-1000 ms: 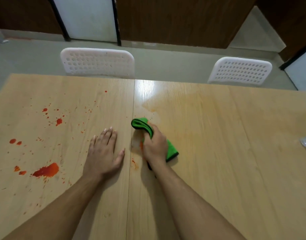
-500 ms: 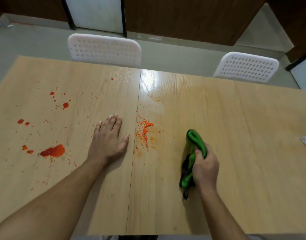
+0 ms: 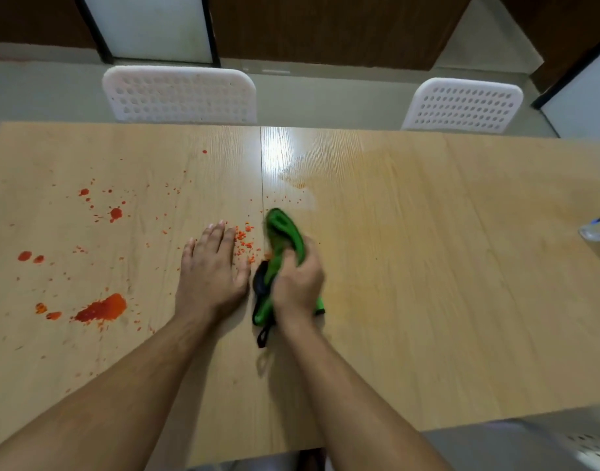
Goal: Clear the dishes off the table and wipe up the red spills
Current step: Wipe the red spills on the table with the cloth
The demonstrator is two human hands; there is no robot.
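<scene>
My right hand (image 3: 297,283) grips a bunched green cloth (image 3: 285,237) with a black edge, pressed onto the wooden table (image 3: 427,266) at its centre seam. My left hand (image 3: 212,270) lies flat on the table just left of the cloth, fingers straight. Small red specks (image 3: 246,241) lie between the two hands. A large red spill (image 3: 103,307) sits on the left half near the front, with smaller red drops (image 3: 115,213) and blots (image 3: 25,255) further back and left.
Two white perforated chairs (image 3: 179,95) (image 3: 465,105) stand behind the table's far edge. A clear object (image 3: 599,229) with a blue mark sits at the right edge, partly cut off. The right half shows a faint wet smear (image 3: 298,181).
My right hand swept the cloth from the centre seam out to the right and has come back to the seam, over the red specks. My left hand stayed flat in place.
</scene>
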